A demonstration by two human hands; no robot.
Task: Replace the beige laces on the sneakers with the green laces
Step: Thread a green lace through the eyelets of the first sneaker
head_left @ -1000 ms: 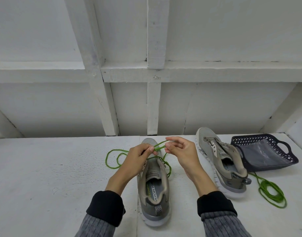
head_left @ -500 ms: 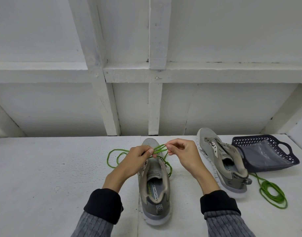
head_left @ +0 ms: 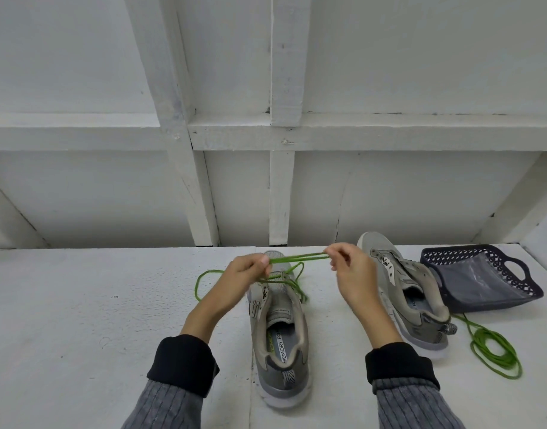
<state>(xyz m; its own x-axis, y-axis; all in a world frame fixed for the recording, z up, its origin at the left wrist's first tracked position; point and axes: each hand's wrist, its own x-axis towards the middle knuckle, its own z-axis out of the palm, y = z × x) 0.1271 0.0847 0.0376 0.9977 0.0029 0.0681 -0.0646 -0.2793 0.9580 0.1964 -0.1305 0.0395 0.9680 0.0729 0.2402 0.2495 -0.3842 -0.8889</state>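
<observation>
With my left hand and right hand each pinching the green lace taut above the toe of the near sneaker, I judge that uneven pulling could slide it through, leaving lopsided ends.

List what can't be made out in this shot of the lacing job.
- Head view: eyelets of the near sneaker are partly hidden by the left hand and too small to count.
- Green lace ends are hidden inside both hands' fingers; right hand.
- The basket contents are unreadable under glare.
</observation>
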